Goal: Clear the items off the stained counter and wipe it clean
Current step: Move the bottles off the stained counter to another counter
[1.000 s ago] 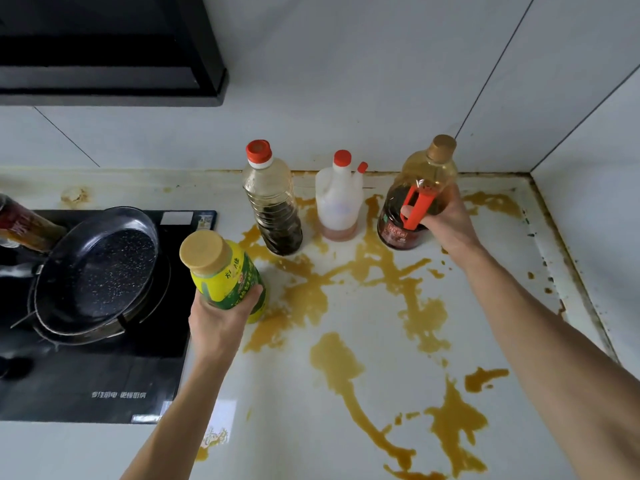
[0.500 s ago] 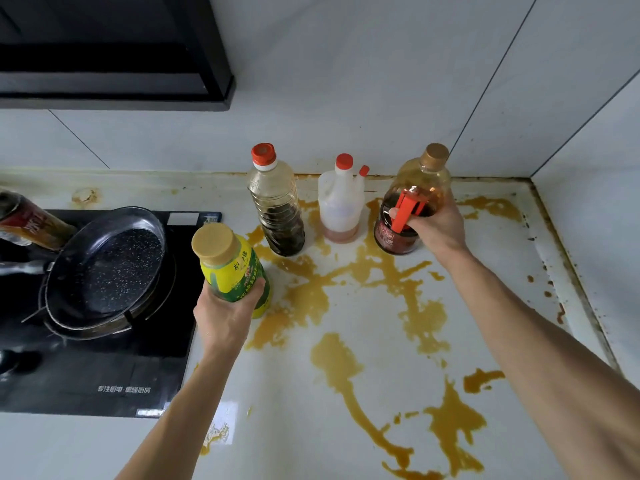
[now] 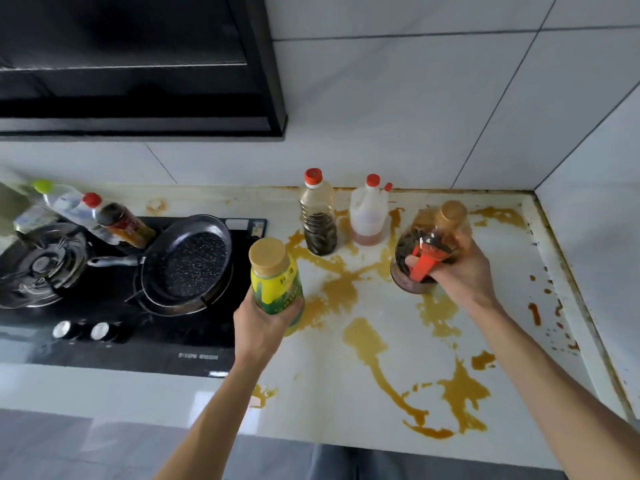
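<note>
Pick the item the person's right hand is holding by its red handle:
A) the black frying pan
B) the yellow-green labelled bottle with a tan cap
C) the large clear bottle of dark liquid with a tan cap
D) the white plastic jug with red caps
C: the right hand wraps the red handle of the large clear bottle of dark liquid with a tan cap, tilted above the stained white counter.

The right hand [image 3: 464, 271] has lifted the red-handled bottle [image 3: 426, 251] off the counter [image 3: 381, 341] — tilted, blurred, nearer the person.

Glossy white counter [image 3: 381, 341], clear plastic bottle [image 3: 429, 251], black speckled pan [image 3: 194, 261]
</note>
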The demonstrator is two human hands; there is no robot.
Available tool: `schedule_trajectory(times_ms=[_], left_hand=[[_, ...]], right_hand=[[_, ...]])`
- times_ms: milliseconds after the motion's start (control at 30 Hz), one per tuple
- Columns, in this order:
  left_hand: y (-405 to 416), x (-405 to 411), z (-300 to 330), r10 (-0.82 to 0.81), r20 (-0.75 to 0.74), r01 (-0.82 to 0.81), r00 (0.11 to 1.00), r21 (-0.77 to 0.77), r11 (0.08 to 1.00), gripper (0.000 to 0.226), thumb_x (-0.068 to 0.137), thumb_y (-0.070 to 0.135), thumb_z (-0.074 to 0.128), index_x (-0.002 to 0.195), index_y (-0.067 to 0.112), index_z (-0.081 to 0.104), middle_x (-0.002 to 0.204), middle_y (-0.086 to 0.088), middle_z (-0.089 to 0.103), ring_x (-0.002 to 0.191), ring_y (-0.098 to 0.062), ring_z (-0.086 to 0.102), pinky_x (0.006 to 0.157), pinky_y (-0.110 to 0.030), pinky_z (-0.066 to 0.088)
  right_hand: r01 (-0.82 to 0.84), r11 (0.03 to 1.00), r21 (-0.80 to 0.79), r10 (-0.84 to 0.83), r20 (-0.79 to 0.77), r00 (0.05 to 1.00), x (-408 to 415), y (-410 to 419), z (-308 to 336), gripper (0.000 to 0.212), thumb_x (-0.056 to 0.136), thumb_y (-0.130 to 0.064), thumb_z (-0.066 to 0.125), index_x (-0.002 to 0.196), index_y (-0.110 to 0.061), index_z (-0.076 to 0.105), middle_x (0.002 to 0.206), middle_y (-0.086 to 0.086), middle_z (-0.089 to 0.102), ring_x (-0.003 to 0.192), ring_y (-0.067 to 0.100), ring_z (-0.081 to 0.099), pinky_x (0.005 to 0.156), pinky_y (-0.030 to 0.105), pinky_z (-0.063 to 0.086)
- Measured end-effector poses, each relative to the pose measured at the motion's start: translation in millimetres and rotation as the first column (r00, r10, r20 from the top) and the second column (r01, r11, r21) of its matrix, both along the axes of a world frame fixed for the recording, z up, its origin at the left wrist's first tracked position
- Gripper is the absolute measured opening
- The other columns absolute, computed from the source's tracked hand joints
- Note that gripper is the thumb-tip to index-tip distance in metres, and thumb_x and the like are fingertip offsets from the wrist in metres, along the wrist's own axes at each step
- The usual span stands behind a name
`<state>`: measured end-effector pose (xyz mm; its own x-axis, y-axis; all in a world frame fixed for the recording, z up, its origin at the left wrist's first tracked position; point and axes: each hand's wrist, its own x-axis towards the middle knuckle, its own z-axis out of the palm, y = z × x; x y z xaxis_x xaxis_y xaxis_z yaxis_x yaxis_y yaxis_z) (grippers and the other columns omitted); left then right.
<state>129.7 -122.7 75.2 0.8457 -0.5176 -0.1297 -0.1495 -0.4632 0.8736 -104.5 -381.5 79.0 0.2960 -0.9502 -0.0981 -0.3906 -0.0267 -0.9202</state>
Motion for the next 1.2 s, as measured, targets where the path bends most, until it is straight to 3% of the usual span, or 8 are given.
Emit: schedule_trajectory(times_ms=[133, 267, 433, 600, 800, 900, 1033, 1200], left_hand=[[39.3, -12.1, 6.3, -0.053, -0.042, 0.055, 0.998, 0.044, 0.998, 0.047, 0.061, 0.049, 0.091, 0.098, 0.042, 0.064, 0.093, 0.037, 0.069, 0.083, 0.011, 0.067, 0.062, -0.002, 0.047], [76.4, -22.2, 2.2, -0.064, -0.053, 0.067, 0.997, 0.067, 0.995, 0.044, 0.059, 0.054, 0.089, 0.093, 0.051, 0.062, 0.090, 0.037, 0.069, 0.081, 0.012, 0.067, 0.058, -0.004, 0.048], [117.2, -32.3, -2.0, -0.025, -0.097, 0.035, 0.995, 0.097, 0.995, 0.047, 0.057, 0.055, 0.088, 0.093, 0.048, 0.060, 0.088, 0.043, 0.066, 0.081, 0.015, 0.065, 0.061, -0.002, 0.046], [155.6, -52.0, -4.8, 0.061, -0.123, -0.049, 0.991, 0.102, 0.994, 0.044, 0.059, 0.054, 0.089, 0.093, 0.055, 0.060, 0.089, 0.042, 0.067, 0.081, 0.013, 0.067, 0.061, -0.004, 0.049], [215.2, -92.8, -6.9, 0.226, -0.101, -0.214, 0.969, 0.122, 0.969, 0.051, 0.060, 0.055, 0.086, 0.096, 0.073, 0.055, 0.090, 0.045, 0.066, 0.084, 0.015, 0.066, 0.063, -0.003, 0.049], [254.3, -120.7, -13.9, 0.323, -0.131, -0.302, 0.937, 0.155, 0.941, 0.048, 0.062, 0.051, 0.088, 0.098, 0.066, 0.059, 0.093, 0.037, 0.070, 0.083, 0.010, 0.069, 0.064, -0.007, 0.051], [310.4, -169.4, -24.3, 0.497, -0.165, -0.454, 0.852, 0.242, 0.858, 0.036, 0.060, 0.049, 0.084, 0.090, 0.050, 0.063, 0.085, 0.033, 0.071, 0.077, 0.010, 0.068, 0.058, -0.008, 0.049], [388.7, -240.1, -39.6, 0.684, -0.197, -0.597, 0.703, 0.361, 0.717, 0.035, 0.067, 0.033, 0.087, 0.088, 0.043, 0.061, 0.085, 0.036, 0.069, 0.077, 0.011, 0.066, 0.056, -0.012, 0.049]], right_hand=[[-0.029, 0.999, 0.035, 0.031, -0.051, 0.998, -15.0, 57.2, 16.1, 0.076, 0.040, -0.057, 0.096, 0.106, -0.067, 0.061, 0.100, -0.046, 0.066, 0.092, -0.029, 0.058, 0.073, -0.009, 0.038], [-0.019, 0.993, 0.117, 0.036, -0.137, 0.990, -32.3, 104.8, 20.6, 0.083, 0.036, -0.064, 0.093, 0.114, -0.050, 0.066, 0.093, -0.041, 0.069, 0.090, -0.022, 0.061, 0.076, 0.004, 0.042], [-0.094, 0.983, 0.158, 0.132, -0.248, 0.960, -54.6, 138.7, 19.3, 0.078, 0.036, -0.072, 0.091, 0.107, -0.049, 0.068, 0.088, -0.043, 0.068, 0.090, -0.018, 0.058, 0.080, 0.016, 0.044], [-0.201, 0.972, 0.118, 0.228, -0.309, 0.923, -70.5, 160.1, 16.2, 0.081, 0.041, -0.076, 0.086, 0.114, -0.049, 0.066, 0.087, -0.050, 0.063, 0.082, -0.023, 0.058, 0.075, 0.014, 0.042], [-0.400, 0.909, 0.115, 0.412, -0.372, 0.832, -68.0, 174.6, 11.5, 0.060, 0.055, -0.050, 0.098, 0.106, -0.046, 0.067, 0.083, -0.039, 0.065, 0.086, 0.006, 0.064, 0.076, 0.027, 0.046], [-0.511, 0.850, 0.128, 0.522, -0.336, 0.784, -59.0, 186.8, 10.8, 0.067, 0.055, -0.049, 0.098, 0.114, -0.048, 0.065, 0.094, -0.033, 0.071, 0.092, -0.001, 0.066, 0.080, 0.027, 0.050], [-0.672, 0.721, 0.171, 0.689, -0.281, 0.668, -35.0, 211.9, 12.6, 0.068, 0.058, -0.050, 0.096, 0.118, -0.047, 0.066, 0.102, -0.031, 0.073, 0.095, -0.015, 0.064, 0.077, 0.015, 0.047], [-0.828, 0.535, 0.167, 0.837, -0.237, 0.493, 11.4, 264.6, 11.6, 0.068, 0.061, -0.041, 0.098, 0.121, -0.043, 0.067, 0.104, -0.030, 0.073, 0.097, -0.015, 0.065, 0.073, 0.003, 0.047]])
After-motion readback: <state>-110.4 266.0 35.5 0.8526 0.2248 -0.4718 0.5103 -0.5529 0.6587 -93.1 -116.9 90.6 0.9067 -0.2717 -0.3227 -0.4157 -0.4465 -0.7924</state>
